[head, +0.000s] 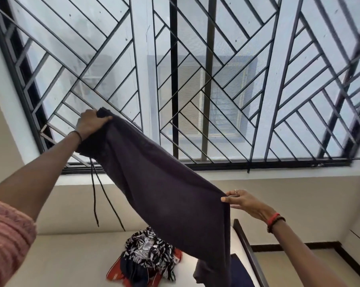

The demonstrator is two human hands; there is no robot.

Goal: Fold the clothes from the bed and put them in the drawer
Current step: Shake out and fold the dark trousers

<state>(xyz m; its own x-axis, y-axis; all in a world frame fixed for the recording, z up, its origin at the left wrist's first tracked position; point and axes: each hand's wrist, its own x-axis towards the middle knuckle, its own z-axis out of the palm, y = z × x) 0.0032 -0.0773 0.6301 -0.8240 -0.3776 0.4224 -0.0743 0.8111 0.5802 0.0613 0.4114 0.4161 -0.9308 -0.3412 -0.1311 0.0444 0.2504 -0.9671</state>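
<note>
While the dark drawstring trousers hang stretched across the middle of the frame, the left hand grips the bunched waistband at centre left and the right hand pinches the cloth at lower right. Folding looks barely begun: a patterned heap lies on the bed at bottom centre, and no drawer shows.
</note>
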